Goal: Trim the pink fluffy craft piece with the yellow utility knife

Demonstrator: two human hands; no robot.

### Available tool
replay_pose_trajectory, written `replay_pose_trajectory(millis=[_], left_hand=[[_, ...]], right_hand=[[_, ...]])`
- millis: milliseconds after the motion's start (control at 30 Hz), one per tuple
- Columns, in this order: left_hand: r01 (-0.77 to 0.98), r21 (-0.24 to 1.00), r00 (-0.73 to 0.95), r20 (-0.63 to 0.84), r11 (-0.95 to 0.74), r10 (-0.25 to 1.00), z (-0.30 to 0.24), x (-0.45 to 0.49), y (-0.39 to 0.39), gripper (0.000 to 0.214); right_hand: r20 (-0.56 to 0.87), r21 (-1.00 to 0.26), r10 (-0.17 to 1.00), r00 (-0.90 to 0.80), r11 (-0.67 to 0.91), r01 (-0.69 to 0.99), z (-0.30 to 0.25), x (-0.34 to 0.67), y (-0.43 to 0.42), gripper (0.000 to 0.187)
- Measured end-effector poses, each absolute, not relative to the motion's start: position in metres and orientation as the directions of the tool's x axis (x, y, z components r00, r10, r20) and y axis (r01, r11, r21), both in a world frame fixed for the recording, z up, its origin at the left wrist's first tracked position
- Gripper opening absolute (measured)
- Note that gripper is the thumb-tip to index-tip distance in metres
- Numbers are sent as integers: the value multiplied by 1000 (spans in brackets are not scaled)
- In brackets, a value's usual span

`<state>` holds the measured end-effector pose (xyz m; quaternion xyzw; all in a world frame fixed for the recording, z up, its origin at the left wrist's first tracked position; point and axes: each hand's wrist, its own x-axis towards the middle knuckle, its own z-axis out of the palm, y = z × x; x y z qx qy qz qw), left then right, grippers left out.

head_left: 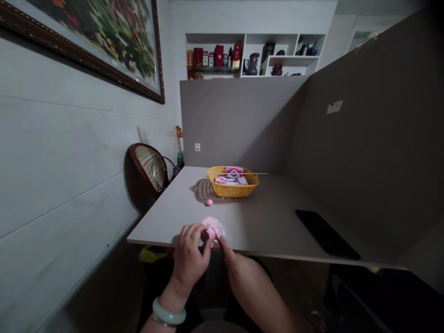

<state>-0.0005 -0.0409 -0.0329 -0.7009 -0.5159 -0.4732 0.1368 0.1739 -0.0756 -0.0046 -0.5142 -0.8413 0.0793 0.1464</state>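
My left hand and my right hand meet at the near edge of the pale grey table. Both hold a soft pink lump, probably modelling clay, with whitish fluff around it. The fingers of my left hand curl over its near side, while my right fingertips pinch it from the right. A jade bangle circles my left wrist. A small pink ball lies farther up the table, beyond my hands.
A yellow plastic basket holds pink-and-white packets, with a thin wooden skewer lying across it on a woven mat. A black phone or tablet lies at right. Partition walls enclose the table's far and right sides.
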Motion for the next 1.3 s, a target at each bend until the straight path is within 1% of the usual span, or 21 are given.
replay_pose_trajectory(millis=[100,200,300,400,533,600,700,767,833,933,1000,1100,1300], left_hand=[[853,286,29,809,-437,587,-31,0,-43,14],[851,288,31,808,-440,588,-32,0,-43,14],[862,292,15,802,-414,597,-34,-1,-41,15],[860,287,24,803,-422,595,-34,-1,-40,15],[845,287,46,802,-452,595,-32,-2,-42,14],[842,285,54,801,-458,596,-31,-2,-43,14],[850,277,53,803,-449,594,-30,-2,-42,15],[859,266,50,806,-437,590,-30,-3,-41,15],[861,260,54,807,-437,588,-30,-3,-40,16],[853,260,70,802,-453,593,-30,-3,-41,16],[850,257,79,801,-460,594,-29,-3,-41,17],[860,253,68,804,-443,591,-28,-3,-41,19],[869,226,85,808,-440,584,-25,-2,-41,20]], right_hand=[[52,-215,902,-429,430,877,-5,184,-83,64],[21,-180,909,-417,414,892,1,184,-84,64],[35,-195,909,-414,413,890,10,172,-78,67],[33,-213,906,-422,419,882,14,170,-79,70],[-43,-206,916,-400,384,900,13,181,-90,71],[-24,-194,916,-402,390,900,13,181,-90,71],[97,-196,895,-435,445,874,13,174,-81,72],[152,-206,881,-447,471,858,13,172,-77,73],[148,-199,884,-444,467,862,14,175,-81,70],[75,-162,908,-413,420,893,16,182,-93,70],[91,-149,906,-413,422,894,17,183,-95,71],[153,-166,883,-445,466,869,19,177,-86,71],[150,-213,884,-443,467,858,17,180,-85,64]])
